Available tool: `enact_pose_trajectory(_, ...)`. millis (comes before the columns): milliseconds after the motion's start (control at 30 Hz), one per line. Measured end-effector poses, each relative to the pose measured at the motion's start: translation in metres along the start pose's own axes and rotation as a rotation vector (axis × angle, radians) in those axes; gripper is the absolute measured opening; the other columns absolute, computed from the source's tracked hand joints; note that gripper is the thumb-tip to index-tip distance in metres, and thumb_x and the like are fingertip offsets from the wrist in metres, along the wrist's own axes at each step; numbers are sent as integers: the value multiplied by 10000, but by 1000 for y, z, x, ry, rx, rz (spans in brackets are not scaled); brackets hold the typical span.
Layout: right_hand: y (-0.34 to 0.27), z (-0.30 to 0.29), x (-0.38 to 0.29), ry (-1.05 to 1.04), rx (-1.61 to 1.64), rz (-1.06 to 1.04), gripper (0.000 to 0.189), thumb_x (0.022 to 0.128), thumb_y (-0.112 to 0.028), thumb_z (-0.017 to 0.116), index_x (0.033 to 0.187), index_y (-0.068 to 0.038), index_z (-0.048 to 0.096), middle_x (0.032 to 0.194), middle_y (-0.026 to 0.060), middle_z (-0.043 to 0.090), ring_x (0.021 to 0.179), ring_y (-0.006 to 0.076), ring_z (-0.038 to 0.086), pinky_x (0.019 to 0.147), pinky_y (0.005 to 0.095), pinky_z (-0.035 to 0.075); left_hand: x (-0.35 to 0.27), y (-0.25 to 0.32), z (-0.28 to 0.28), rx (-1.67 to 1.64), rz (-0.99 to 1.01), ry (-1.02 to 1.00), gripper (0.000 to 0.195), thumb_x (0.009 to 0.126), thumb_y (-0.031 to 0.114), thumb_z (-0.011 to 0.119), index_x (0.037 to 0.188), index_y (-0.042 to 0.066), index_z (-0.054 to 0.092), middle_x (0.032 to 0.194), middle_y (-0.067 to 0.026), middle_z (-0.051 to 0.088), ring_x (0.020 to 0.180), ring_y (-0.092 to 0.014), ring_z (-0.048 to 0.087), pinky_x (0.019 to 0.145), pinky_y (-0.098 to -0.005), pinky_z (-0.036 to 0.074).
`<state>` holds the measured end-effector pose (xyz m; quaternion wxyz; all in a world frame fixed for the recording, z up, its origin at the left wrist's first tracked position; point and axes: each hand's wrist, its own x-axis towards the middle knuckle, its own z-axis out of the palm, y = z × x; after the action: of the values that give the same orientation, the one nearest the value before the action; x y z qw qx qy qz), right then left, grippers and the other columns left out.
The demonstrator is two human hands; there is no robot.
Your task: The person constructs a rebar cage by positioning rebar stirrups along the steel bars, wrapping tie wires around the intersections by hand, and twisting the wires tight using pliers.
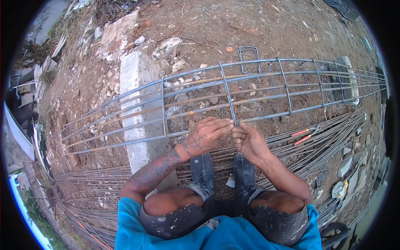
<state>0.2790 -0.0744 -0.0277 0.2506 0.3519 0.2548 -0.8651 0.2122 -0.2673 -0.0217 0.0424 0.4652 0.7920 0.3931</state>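
Observation:
A long steel rebar cage (200, 110) of blue-grey and rusty bars lies crosswise before me, with rectangular stirrups (285, 84) around it. My left hand (208, 132) has its fingertips at the lower corner of one stirrup (227, 90), where it meets the nearest bar. My right hand (249, 140) meets it there from the right, its fingers curled at the same joint. Both hands pinch at this corner; whether a tie wire is between the fingers is hidden. A pair of pliers or nippers with red and yellow handles (301, 139) lies to the right of my right hand.
A concrete block (134, 75) supports the cage at left, another (349, 79) at right. Loose rebar bundles (293, 162) lie around my boots (202, 172). One loose stirrup (249, 49) rests beyond the cage. Rubble (170, 43) covers the dirt at upper left.

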Motion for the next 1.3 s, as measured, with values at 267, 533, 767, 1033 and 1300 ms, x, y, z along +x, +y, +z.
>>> enact_pose_trajectory(267,5,16,-2,166,-172,-90,150,891,-180,637,823,-51,606,686,-21,515,560,58,434,505,206,347,0,-5,-3,69,96,-70,475,716,11,633,1188,48,594,1221,-119,605,1115,-257,591,862,-383,494)
enact_pose_trajectory(533,8,15,6,106,-150,-81,174,926,-188,571,858,-33,612,672,-18,513,566,73,439,493,222,345,11,3,-47,304,-51,-345,483,742,9,655,1208,112,583,1300,-134,519,1141,-314,531,892,-398,471)
enact_pose_trajectory(767,11,12,10,188,-254,-149,169,889,-181,611,846,-19,635,640,-11,529,528,75,426,464,257,333,44,24,-97,-71,-483,-222,345,767,39,635,1108,69,601,1192,-137,566,1105,-309,542,883,-402,460)
enact_pose_trajectory(1033,32,22,18,289,-404,-301,236,830,-232,647,756,-8,643,694,48,613,644,103,533,558,299,422,28,31,-8,80,-520,-358,193,702,62,715,860,1,622,1091,-190,620,985,-340,624,844,-378,495)
enact_pose_trajectory(1300,17,10,20,177,-456,-226,286,813,-290,625,759,-10,656,687,75,625,644,146,576,600,325,451,26,10,-6,-208,-679,-310,108,776,27,641,860,-39,632,1143,-213,609,1025,-289,614,889,-369,466)
